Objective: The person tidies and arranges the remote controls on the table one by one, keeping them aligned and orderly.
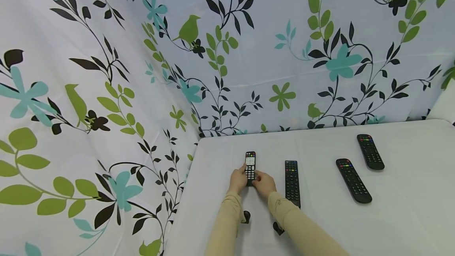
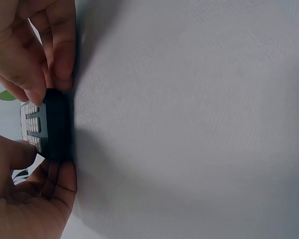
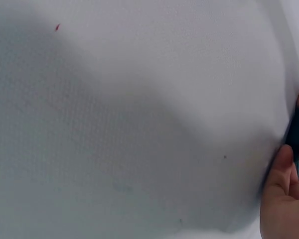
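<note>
Head view, lower centre of the frame: a small remote (image 1: 250,167) lies on the white worktop (image 1: 391,216), near its back left corner, held at its near end by both hands. The left hand (image 1: 237,180) grips the remote's left edge with curled fingers, thumb at the keypad. The right hand (image 1: 264,184) grips the near right end in the same manner. Both forearms wear tan sleeves.

The remote is slim and black, shorter than the others. It carries coloured buttons at the far end, a pale panel below them, and rows of light keys toward the hands. In the left wrist view, at the left edge of the frame, its rounded dark end (image 2: 57,124) and rows of pale keys show between the fingers (image 2: 60,45) of the two hands.

To the right in the head view lie three longer black remotes: one (image 1: 292,183) just beside the right hand, a second (image 1: 353,180) farther right and angled, and a third (image 1: 370,151) behind it. A floral curtain (image 1: 106,70) with birds and leaves hangs behind and to the left.
</note>
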A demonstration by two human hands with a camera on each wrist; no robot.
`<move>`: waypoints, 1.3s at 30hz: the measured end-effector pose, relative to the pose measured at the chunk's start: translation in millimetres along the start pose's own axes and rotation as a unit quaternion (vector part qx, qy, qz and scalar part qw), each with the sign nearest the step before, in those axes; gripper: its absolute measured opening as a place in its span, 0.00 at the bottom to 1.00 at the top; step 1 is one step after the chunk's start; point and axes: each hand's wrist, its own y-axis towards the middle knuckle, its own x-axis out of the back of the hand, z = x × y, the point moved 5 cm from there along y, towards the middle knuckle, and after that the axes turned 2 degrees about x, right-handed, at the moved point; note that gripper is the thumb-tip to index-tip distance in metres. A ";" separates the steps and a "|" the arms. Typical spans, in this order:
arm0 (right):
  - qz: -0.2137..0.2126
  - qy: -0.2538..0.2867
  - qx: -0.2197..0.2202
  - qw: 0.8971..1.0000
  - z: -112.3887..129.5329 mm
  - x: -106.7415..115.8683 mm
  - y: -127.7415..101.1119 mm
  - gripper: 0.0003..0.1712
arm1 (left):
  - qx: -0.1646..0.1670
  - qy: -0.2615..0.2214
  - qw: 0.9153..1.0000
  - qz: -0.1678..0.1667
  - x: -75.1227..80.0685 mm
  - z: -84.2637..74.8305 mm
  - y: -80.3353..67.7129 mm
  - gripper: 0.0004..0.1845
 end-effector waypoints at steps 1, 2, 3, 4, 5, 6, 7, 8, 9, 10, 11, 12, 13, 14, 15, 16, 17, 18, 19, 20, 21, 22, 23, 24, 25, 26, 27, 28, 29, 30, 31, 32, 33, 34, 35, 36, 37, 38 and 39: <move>0.002 -0.004 0.002 1.000 -1.1 1.8 -0.3 0.26 | 0.010 -0.018 1.000 0.017 15.7 -19.1 -11.2 0.23; 0.002 -0.010 0.007 1.000 -1.5 4.0 -0.5 0.27 | 0.017 -0.028 0.999 0.032 27.3 -34.0 -19.6 0.24; 0.003 -0.014 0.008 1.000 -1.9 6.3 -0.7 0.28 | 0.023 -0.040 0.998 0.042 27.6 -37.5 -19.4 0.25; 0.006 -0.020 0.010 1.000 -2.3 8.5 -1.0 0.28 | 0.038 -0.053 0.996 0.059 32.3 -45.1 -23.0 0.26; 0.007 -0.025 0.011 1.000 -2.5 10.9 -1.3 0.29 | 0.024 -0.046 0.997 0.056 26.5 -42.6 -21.0 0.27; 0.008 -0.031 0.012 0.999 -2.7 13.5 -1.5 0.30 | 0.020 -0.049 0.997 0.059 19.6 -38.2 -17.6 0.27; 0.009 -0.036 0.012 0.999 -3.1 16.1 -1.7 0.30 | 0.012 -0.054 0.996 0.067 9.6 -30.6 -12.2 0.27; 0.011 -0.039 0.011 0.999 -3.7 18.6 -2.1 0.31 | -0.006 -0.040 0.997 0.062 -3.8 -21.8 -5.9 0.28; 0.014 -0.039 0.006 0.999 -4.9 20.8 -2.5 0.32 | -0.014 -0.042 0.997 0.065 -12.6 -16.5 -2.2 0.27; 0.019 -0.040 0.001 0.999 -6.1 22.1 -2.4 0.33 | -0.036 -0.037 0.997 0.059 -21.6 -9.7 2.1 0.27; 0.023 -0.039 -0.003 0.999 -7.2 23.4 -2.4 0.33 | -0.039 -0.033 0.997 0.062 -24.2 -9.8 2.2 0.26; 0.028 -0.038 -0.007 0.999 -8.3 24.5 -2.5 0.34 | -0.022 -0.046 0.996 0.078 -19.9 -16.5 -1.7 0.26; 0.033 -0.035 -0.010 0.999 -9.8 25.6 -2.3 0.35 | -0.019 -0.044 0.996 0.081 -14.9 -24.7 -6.5 0.26; 0.039 -0.034 -0.015 0.999 -11.3 26.7 -2.1 0.35 | -0.011 -0.048 0.996 0.080 -6.8 -36.2 -13.0 0.26; 0.044 -0.032 -0.017 0.998 -12.4 28.1 -2.0 0.36 | 0.013 -0.065 0.993 0.095 4.5 -49.3 -21.1 0.25; 0.048 -0.030 -0.020 0.998 -13.4 29.8 -1.6 0.36 | 0.023 -0.068 0.993 0.098 11.8 -59.3 -26.4 0.24; 0.049 -0.029 -0.020 0.998 -13.6 32.0 -1.2 0.36 | 0.043 -0.072 0.991 0.105 22.8 -72.5 -33.7 0.24; 0.050 -0.031 -0.020 0.998 -13.5 34.6 -1.0 0.36 | 0.043 -0.069 0.992 0.101 29.6 -81.2 -38.9 0.23; 0.049 -0.031 -0.021 0.998 -13.4 37.2 -0.7 0.35 | 0.041 -0.066 0.992 0.098 34.3 -87.9 -42.8 0.22; 0.048 -0.033 -0.023 0.998 -13.3 39.6 -0.7 0.35 | 0.041 -0.065 0.992 0.096 37.7 -93.2 -46.3 0.22; 0.048 -0.038 -0.020 0.998 -12.5 41.8 -1.0 0.35 | 0.038 -0.057 0.993 0.095 39.4 -96.7 -49.4 0.22; 0.049 -0.050 -0.021 0.997 -12.9 43.0 -1.5 0.35 | 0.030 -0.046 0.994 0.092 39.6 -98.8 -51.8 0.22; 0.052 -0.061 -0.024 0.996 -13.7 43.4 -2.4 0.35 | 0.025 -0.039 0.995 0.091 40.2 -101.1 -55.4 0.22; 0.054 -0.074 -0.024 0.995 -14.4 43.7 -3.7 0.34 | 0.027 -0.040 0.994 0.095 38.6 -100.9 -58.2 0.22; 0.056 -0.085 -0.024 0.995 -14.7 44.2 -4.0 0.34 | 0.030 -0.046 0.993 0.102 37.7 -101.4 -58.8 0.22; 0.057 -0.096 -0.024 0.993 -14.8 44.6 -4.6 0.34 | 0.032 -0.046 0.993 0.105 36.7 -102.0 -59.6 0.22; 0.058 -0.105 -0.024 0.993 -14.4 45.2 -5.4 0.33 | 0.032 -0.048 0.993 0.107 35.5 -102.3 -60.1 0.22; 0.057 -0.108 -0.027 0.992 -14.6 45.8 -6.0 0.33 | 0.033 -0.051 0.992 0.109 34.5 -102.5 -60.2 0.22; 0.056 -0.109 -0.028 0.992 -14.0 46.9 -6.4 0.32 | 0.034 -0.055 0.992 0.110 34.0 -103.2 -60.1 0.22; 0.051 -0.110 -0.024 0.992 -12.8 48.4 -6.6 0.32 | 0.036 -0.057 0.992 0.111 33.2 -103.7 -59.4 0.22; 0.051 -0.110 -0.024 0.992 -12.6 48.6 -7.7 0.32 | 0.037 -0.057 0.992 0.110 32.7 -103.6 -60.2 0.22; 0.050 -0.110 -0.023 0.992 -12.2 49.0 -8.5 0.32 | 0.036 -0.059 0.992 0.107 32.2 -103.4 -60.6 0.22; 0.050 -0.109 -0.021 0.993 -12.2 49.2 -9.1 0.32 | 0.036 -0.062 0.992 0.106 32.3 -103.4 -61.1 0.22; 0.050 -0.112 -0.019 0.992 -12.5 49.3 -9.4 0.32 | 0.035 -0.062 0.992 0.105 32.2 -103.4 -61.2 0.22; 0.050 -0.114 -0.016 0.992 -12.6 49.5 -9.8 0.32 | 0.036 -0.062 0.992 0.104 32.3 -103.5 -61.5 0.22; 0.052 -0.115 -0.014 0.992 -13.1 49.5 -10.3 0.32 | 0.037 -0.062 0.992 0.103 32.4 -103.5 -61.8 0.22; 0.054 -0.116 -0.013 0.992 -13.6 49.5 -10.8 0.32 | 0.037 -0.064 0.992 0.103 32.8 -104.0 -62.4 0.22; 0.058 -0.116 -0.009 0.991 -14.4 49.3 -11.3 0.33 | 0.036 -0.063 0.992 0.104 33.0 -104.5 -63.0 0.22; 0.061 -0.119 -0.005 0.991 -15.1 49.3 -11.9 0.33 | 0.034 -0.060 0.992 0.104 33.2 -105.0 -63.7 0.22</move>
